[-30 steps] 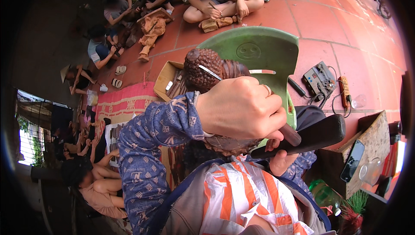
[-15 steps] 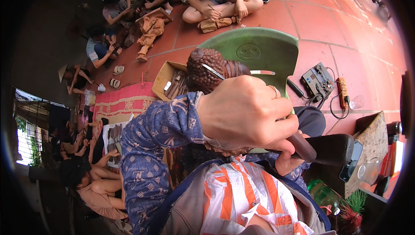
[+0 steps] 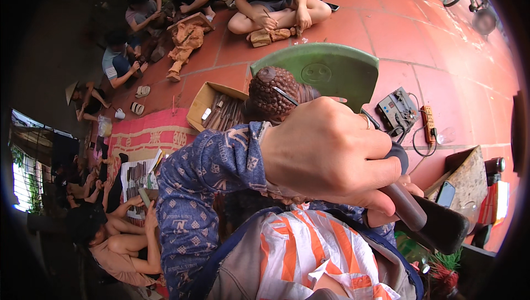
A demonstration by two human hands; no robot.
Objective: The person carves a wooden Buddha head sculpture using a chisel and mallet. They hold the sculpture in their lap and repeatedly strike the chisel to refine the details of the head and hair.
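My left hand [image 3: 331,154], closed, reaches across the middle from the left in a blue patterned sleeve. A chisel's round brown handle [image 3: 407,207] sticks out of its grip toward the lower right; the blade is hidden. Behind it is my right hand [image 3: 381,217], mostly covered, its fingers curled at a black wooden mallet [image 3: 444,228]. The mallet's dark block lies close alongside the handle's end. Beyond my left hand is a dark wooden carved head [image 3: 270,91] with knobbly curls. A thin metal strip [image 3: 286,96] rests against those curls.
A green plastic chair [image 3: 345,71] stands behind the carved head. At its left is a cardboard box [image 3: 201,107] of tools. A grey control box [image 3: 397,111] and an orange power strip [image 3: 428,123] lie right. Several people sit around, some carving; a reddish figure [image 3: 185,46] lies far left.
Both hands, the chisel and the mallet have shifted right and slightly down in view. More of the chisel handle shows. The person at lower left has raised a hand with a pale block.
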